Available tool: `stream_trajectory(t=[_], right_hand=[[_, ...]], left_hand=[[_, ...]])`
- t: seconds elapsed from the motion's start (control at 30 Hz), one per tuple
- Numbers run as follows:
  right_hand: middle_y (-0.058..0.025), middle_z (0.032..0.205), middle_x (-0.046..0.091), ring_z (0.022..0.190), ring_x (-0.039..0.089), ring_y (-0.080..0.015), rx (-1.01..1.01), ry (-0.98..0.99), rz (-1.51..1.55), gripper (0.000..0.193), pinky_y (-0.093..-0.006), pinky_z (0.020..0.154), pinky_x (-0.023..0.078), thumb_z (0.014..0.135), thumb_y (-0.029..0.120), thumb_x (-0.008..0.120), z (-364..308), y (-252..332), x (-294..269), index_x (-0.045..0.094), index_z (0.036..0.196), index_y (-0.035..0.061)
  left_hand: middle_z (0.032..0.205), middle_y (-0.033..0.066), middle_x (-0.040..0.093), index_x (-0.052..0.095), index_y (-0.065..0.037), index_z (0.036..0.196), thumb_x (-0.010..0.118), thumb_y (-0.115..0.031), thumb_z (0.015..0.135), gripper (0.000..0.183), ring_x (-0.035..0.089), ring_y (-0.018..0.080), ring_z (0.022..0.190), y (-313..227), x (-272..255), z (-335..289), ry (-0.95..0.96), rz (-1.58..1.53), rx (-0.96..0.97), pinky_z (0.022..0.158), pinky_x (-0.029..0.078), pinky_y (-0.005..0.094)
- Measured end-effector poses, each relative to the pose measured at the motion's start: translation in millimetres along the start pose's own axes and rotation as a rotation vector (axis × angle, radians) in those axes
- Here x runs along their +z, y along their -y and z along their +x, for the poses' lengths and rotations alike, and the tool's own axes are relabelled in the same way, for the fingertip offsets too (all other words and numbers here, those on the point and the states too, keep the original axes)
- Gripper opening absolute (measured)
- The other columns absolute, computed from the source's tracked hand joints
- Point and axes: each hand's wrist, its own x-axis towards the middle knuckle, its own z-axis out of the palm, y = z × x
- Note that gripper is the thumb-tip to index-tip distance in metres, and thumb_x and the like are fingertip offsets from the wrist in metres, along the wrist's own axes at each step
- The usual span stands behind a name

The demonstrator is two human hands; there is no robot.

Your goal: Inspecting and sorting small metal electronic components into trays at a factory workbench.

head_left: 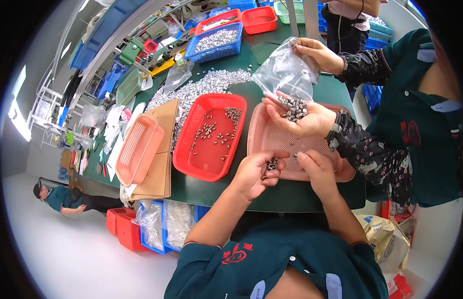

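My left hand point(260, 175) is curled, palm up, around a small heap of shiny metal parts point(271, 164). They look like short fittings, but their exact kind is too small to tell. Close beside it, my right hand point(318, 172) has thumb and forefinger pinched together; what sits between the tips is too small to make out. Both hands are over the near side of a pink plastic basket point(254, 134). Just beyond, a co-worker's cupped hand point(313, 119) holds a pile of similar metal parts point(294, 108), while their other hand point(321, 55) grips a clear plastic bag point(286, 72).
Left of the pink basket stands a red basket point(179, 162) with scattered metal parts. An empty pink basket point(123, 167) rests on cardboard point(164, 164). Loose silvery parts point(206, 84) spread across the green table point(191, 192), near a blue bin point(214, 54). The co-worker stands close on the right.
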Motion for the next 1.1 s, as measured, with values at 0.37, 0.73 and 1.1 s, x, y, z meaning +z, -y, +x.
stream_trajectory(t=[0.37,0.73,1.1], right_hand=[[0.0028,0.059,0.048,0.057,0.042,-0.0033,0.002,0.045,0.032,0.024,-0.0212,0.049,0.034,0.086,0.012,0.055,-17.2,6.8,2.8,0.053,0.066,0.0002],[0.0025,0.059,0.047,0.056,0.041,-0.003,-0.009,0.017,0.042,0.024,-0.0211,0.049,0.034,0.086,0.011,0.055,-26.8,13.4,0.2,0.052,0.065,0.0006],[0.0017,0.056,0.044,0.055,0.037,-0.0025,0.01,0.077,0.012,0.027,-0.0228,0.046,0.031,0.086,0.012,0.056,-4.4,9.4,-6.1,0.05,0.062,-0.0001]], left_hand=[[0.074,0.0071,0.052,0.049,-0.003,0.102,0.044,-0.015,0.092,0.016,0.034,0.0063,0.047,25.6,-9.4,-9.8,0.284,-0.221,0.051,0.041,0.027,0.0175],[0.076,0.0041,0.054,0.054,-0.005,0.095,0.052,-0.019,0.09,0.015,0.034,0.0038,0.047,38.8,-1.0,-9.5,0.177,-0.17,0.103,0.04,0.026,0.0158],[0.072,0.0041,0.054,0.054,-0.005,0.085,0.055,-0.018,0.088,0.013,0.035,0.0034,0.046,23.9,5.0,6.9,0.151,-0.171,0.083,0.039,0.025,0.0155]])
